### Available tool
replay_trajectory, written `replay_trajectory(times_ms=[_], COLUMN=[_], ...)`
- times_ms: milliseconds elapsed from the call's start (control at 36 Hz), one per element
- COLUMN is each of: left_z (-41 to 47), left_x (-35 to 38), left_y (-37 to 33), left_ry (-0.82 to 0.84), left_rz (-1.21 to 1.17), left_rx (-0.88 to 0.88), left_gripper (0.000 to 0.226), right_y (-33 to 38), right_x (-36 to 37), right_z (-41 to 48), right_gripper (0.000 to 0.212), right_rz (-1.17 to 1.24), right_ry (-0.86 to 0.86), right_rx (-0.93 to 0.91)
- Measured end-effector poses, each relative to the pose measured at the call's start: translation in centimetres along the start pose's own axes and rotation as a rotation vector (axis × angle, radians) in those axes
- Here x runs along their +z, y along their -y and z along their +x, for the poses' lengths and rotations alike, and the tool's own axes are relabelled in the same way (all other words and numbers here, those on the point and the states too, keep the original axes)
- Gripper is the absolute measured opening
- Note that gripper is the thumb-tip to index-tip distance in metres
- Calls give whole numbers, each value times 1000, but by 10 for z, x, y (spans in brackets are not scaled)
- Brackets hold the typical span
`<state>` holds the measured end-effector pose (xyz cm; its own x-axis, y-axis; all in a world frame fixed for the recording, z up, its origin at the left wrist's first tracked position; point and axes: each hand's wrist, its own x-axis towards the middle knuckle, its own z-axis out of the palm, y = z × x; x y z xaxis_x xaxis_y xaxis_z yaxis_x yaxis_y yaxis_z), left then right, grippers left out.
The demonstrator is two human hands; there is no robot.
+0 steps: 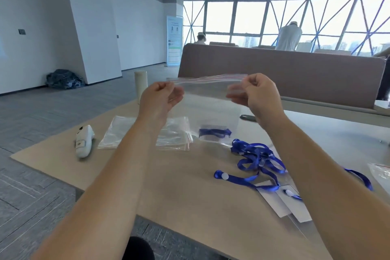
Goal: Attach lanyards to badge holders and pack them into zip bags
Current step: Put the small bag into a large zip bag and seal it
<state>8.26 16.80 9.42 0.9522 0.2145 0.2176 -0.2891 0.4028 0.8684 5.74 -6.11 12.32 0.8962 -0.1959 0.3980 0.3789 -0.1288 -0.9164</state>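
A clear zip bag (pixel 211 103) with a red seal line hangs in the air above the table. My left hand (pixel 160 99) pinches its top left corner and my right hand (pixel 257 95) pinches its top right corner. At the bag's bottom lies a blue lanyard with a badge holder (pixel 214 133). A tangle of loose blue lanyards (pixel 255 158) lies on the table to the right. Below the tangle rest two badge holders (pixel 282 202) with white inserts, a blue strap clipped to them.
A stack of empty zip bags (pixel 147 133) lies on the tan table (pixel 190 196) at the left, beside a white handheld device (pixel 83 141). A cream cylinder (pixel 140 84) stands at the far edge. A brown partition (pixel 295 76) rises behind. Another bag (pixel 381 171) sits at the right edge.
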Motion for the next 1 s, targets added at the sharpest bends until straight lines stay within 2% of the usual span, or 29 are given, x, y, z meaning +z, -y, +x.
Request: replay_trajectory(times_ms=[167,389,611,1000], left_z=[11,-2,-41,-135], left_x=[24,45,93,199], left_y=[-28,-53,-50,-17], left_ry=[13,126,211,395], left_rz=[-51,-43,-12,24], left_rx=[64,147,157,106], left_gripper=[11,11,16,10], right_y=[28,63,85,112], right_x=[8,-14,-76,-214], right_z=[20,10,-32,-122], right_gripper=[11,13,9,8], right_rz=[119,92,10,-116], right_ry=[-130,-194,-291,-515], right_rx=[-47,-95,-140,-140])
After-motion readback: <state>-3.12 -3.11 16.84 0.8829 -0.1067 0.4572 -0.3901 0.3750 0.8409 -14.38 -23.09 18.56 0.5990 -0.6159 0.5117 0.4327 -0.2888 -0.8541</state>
